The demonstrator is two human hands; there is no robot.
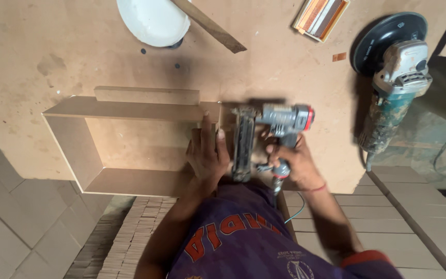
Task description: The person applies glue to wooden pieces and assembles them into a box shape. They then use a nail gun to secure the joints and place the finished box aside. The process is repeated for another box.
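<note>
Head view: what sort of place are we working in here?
Likely a carpentry workshop: the right hand holds a nail gun against a fibreboard box frame, and an angle grinder lies on the board-topped bench.

The open-topped box frame (125, 142) takes up the middle of the surface (37, 46); its hollow inside lies open from above, walled on the far, left and near sides. The left hand (206, 155) and the nail gun (269, 129) in the right hand (298, 163) block its right end. Bare board lies left of and beyond the frame. Farther off stand a white bowl (153, 20), a wooden strip (210, 25) and, at right, an angle grinder (393, 67).
</note>
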